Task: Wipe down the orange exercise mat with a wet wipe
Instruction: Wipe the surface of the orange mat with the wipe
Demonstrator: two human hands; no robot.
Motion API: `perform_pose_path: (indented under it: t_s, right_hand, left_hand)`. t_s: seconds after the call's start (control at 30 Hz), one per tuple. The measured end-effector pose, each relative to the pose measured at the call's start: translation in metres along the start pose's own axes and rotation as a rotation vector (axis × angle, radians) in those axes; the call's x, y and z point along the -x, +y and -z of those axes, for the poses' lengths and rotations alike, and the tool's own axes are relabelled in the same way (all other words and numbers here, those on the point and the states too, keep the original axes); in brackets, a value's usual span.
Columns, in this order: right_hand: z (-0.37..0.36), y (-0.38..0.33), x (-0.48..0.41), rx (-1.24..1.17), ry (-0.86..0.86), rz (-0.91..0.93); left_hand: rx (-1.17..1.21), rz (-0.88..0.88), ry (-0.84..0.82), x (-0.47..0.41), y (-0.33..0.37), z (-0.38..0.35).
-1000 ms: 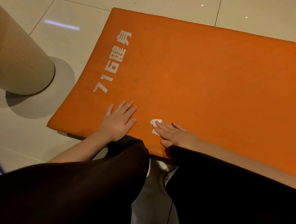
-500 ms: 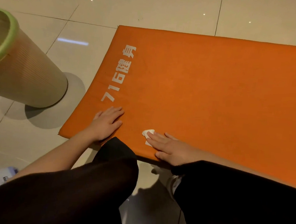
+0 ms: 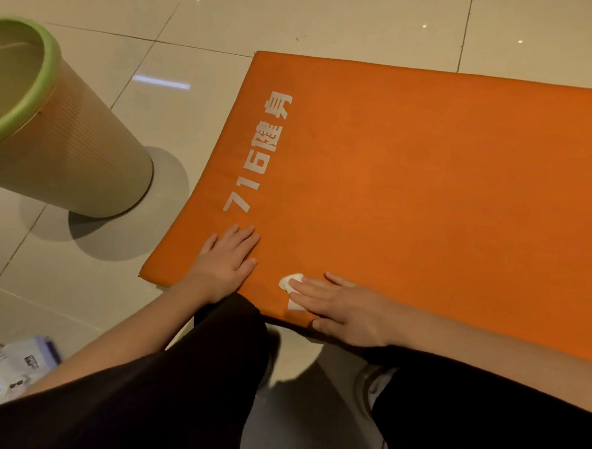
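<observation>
Since half a second ago, the right hand point(image 3: 348, 311) has slid the small crumpled white wet wipe point(image 3: 291, 283) a little further left along the near edge of the flat orange exercise mat point(image 3: 426, 197), towards its near left corner, and the view has swung so that more of the bin shows. That hand lies flat with its fingers straight and close together, pointing left and pressing the wipe onto the mat; white edges of the wipe peek out beyond the fingertips and below them, just inside the mat's near edge. The left hand point(image 3: 225, 263) rests palm down on the mat beside the near left corner, its fingers straight and slightly spread, holding nothing, its fingertips just below the white printed lettering "716" point(image 3: 257, 153) that runs up the mat's left side. The two hands are near each other but apart. The mat lies on a glossy beige tiled floor point(image 3: 332, 20). A tall beige ribbed waste bin with a green rim point(image 3: 68, 150) stands on the tiles to the left of the mat, not touching it. A white and blue pack point(image 3: 2, 377) lies on the floor at the lower left, partly behind the left forearm. Legs in black trousers point(image 3: 141, 405) fill the bottom of the view.
</observation>
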State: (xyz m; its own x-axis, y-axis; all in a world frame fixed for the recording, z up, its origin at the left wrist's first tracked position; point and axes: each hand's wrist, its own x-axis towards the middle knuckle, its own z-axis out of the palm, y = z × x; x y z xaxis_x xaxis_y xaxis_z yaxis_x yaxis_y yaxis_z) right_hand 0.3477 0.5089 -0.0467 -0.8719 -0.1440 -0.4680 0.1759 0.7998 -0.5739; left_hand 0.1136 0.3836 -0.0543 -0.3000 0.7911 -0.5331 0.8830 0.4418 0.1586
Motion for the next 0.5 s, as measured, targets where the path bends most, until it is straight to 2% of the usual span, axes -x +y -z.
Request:
perform_pose_path:
  t_s: [0.13,0.3,0.43,0.5]
  right_hand:
    - [0.009,0.000,-0.021,0.025,0.030,-0.136]
    - [0.008,-0.020,-0.016,0.010,-0.018,0.005]
    - [0.017,0.003,-0.028,0.059,0.032,-0.184]
    - [0.012,-0.004,-0.027,0.022,0.049,-0.177]
  left_hand:
    - [0.023,0.056,0.013,0.008,-0.002,-0.006]
    - [0.010,0.024,0.036,0.010,-0.008,-0.008]
    - [0.006,0.011,0.090,0.012,-0.009,-0.011]
    - [-0.005,0.008,0.122,0.010,-0.010,-0.009]
